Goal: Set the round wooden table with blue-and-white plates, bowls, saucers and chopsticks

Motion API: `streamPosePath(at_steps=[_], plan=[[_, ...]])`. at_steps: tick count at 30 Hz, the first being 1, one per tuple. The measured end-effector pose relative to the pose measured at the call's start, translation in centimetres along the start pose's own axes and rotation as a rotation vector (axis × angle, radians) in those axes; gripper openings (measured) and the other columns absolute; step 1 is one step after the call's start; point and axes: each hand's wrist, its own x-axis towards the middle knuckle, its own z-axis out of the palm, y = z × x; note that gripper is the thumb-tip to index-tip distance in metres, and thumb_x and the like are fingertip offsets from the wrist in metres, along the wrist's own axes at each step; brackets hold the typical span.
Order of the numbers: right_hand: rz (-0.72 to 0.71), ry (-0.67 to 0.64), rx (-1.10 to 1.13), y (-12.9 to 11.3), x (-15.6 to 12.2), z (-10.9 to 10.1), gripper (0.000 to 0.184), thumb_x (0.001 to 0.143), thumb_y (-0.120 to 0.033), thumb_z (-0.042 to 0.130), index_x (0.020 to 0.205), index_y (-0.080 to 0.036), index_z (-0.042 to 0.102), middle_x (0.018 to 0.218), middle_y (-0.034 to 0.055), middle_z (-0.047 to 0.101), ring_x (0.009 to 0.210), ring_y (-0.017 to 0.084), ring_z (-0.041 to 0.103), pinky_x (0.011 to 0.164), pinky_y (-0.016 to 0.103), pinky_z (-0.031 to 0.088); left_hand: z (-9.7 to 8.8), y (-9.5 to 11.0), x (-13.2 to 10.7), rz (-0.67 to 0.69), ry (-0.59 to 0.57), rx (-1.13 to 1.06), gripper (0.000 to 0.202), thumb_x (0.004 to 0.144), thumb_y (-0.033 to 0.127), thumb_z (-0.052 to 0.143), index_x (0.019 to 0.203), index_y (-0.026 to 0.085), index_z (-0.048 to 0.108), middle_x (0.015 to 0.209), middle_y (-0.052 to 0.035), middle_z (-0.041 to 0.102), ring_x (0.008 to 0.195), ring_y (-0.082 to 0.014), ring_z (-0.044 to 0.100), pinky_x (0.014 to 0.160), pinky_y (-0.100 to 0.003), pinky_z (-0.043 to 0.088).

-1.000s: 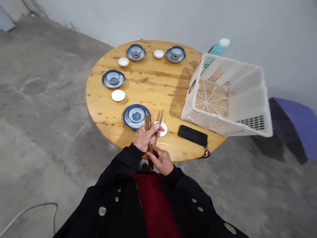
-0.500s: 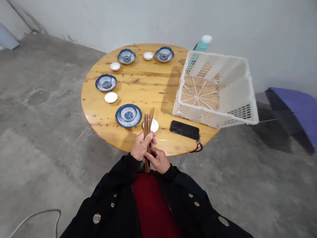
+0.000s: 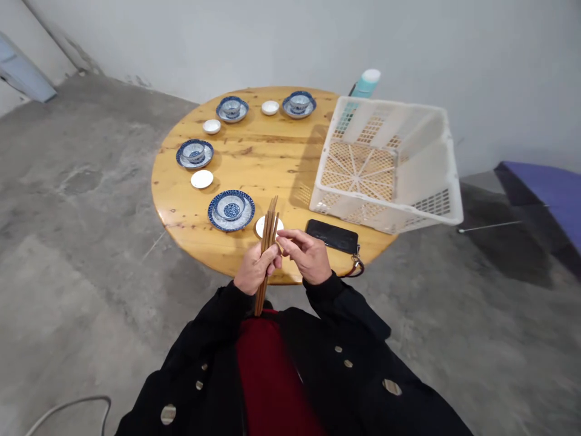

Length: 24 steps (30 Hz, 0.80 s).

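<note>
**Bundle of brown chopsticks held at the near edge of the round table**

So the left hand (image 3: 252, 274) has its fingers wrapped tight round a bundle of thin brown wooden chopsticks (image 3: 267, 242), gripping them about halfway down. The sticks stand nearly upright, leaning a bit to the right, tops fanned slightly, bottoms poking out below the fist toward the red and black coat. I can't count them exactly, they overlap too much. The right hand (image 3: 308, 254) sits just beside the bundle, fingers loosely curled, with the fingertips (image 3: 285, 241) right at the sticks; it isn't clamped on anything that I can make out.

All this happens over the near rim of the round yellow pine table (image 3: 272, 157). Grey concrete floor runs all around it, lots of open room on the left and front. On the right a big white slotted plastic basket (image 3: 385, 163) hangs over the table edge, and a black phone (image 3: 331, 235) lies just in front of it, close to the right hand.

Counted: four blue patterned bowls on matching saucers, the nearest one (image 3: 231, 209) just left of the sticks. Four small white dishes, the nearest (image 3: 263, 225) partly behind the bundle. One teal bottle with a white cap (image 3: 365, 85) behind the basket.
</note>
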Motion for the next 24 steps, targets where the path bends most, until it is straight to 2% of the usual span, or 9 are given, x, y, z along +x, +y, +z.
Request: streamPosePath(at_steps=[4,8,14,18,24], plan=[[0.014,-0.057,0.109,-0.4,0.2,0.5,0.028,0.080,-0.046,0.067,0.085,-0.019,0.070,0.059,-0.0011,0.061,0.043,0.013,0.056,0.043,0.026,0.047,1.0,-0.4,-0.6,-0.001,-0.020,-0.006,0.043,0.087,0.058,0.058,0.088,0.015,0.053,0.065,0.0030,0.055,0.044,-0.0033,0.038,0.043,-0.020,0.027],[0.013,-0.042,0.093,0.2,-0.3,0.1,0.027,0.075,-0.045,0.072,0.076,-0.018,0.068,0.056,-0.0020,0.060,0.046,0.012,0.056,0.046,0.025,0.047,1.5,-1.2,-1.5,-0.048,-0.008,-0.033,0.046,0.083,0.061,0.061,0.084,0.016,0.052,0.062,0.0031,0.055,0.042,-0.0029,0.036,0.041,-0.019,0.024],[0.031,-0.108,0.115,0.8,-1.0,-0.3,0.032,0.075,-0.051,0.071,0.080,-0.019,0.071,0.054,-0.0026,0.058,0.045,0.012,0.054,0.045,0.025,0.046,2.2,-2.2,-2.8,-0.073,0.017,-0.080,0.045,0.082,0.060,0.062,0.084,0.015,0.053,0.059,0.0027,0.054,0.040,-0.0023,0.035,0.040,-0.019,0.021],[-0.027,-0.136,0.117,-0.2,-1.8,-0.7,0.027,0.078,-0.046,0.071,0.080,-0.019,0.072,0.061,0.0000,0.061,0.049,0.013,0.058,0.045,0.025,0.047,2.4,-2.0,-3.4,0.022,-0.014,-0.027,0.045,0.085,0.060,0.058,0.083,0.016,0.054,0.060,0.0020,0.055,0.041,-0.0033,0.035,0.042,-0.021,0.023],[-0.140,-0.148,0.099,-2.9,-2.4,-1.0,0.023,0.083,-0.042,0.067,0.082,-0.020,0.073,0.081,0.0041,0.064,0.048,0.012,0.058,0.041,0.027,0.048,2.2,0.1,-2.9,0.229,-0.029,0.281,0.050,0.090,0.063,0.049,0.069,0.018,0.053,0.059,-0.0003,0.052,0.052,-0.0095,0.044,0.054,-0.026,0.037]])
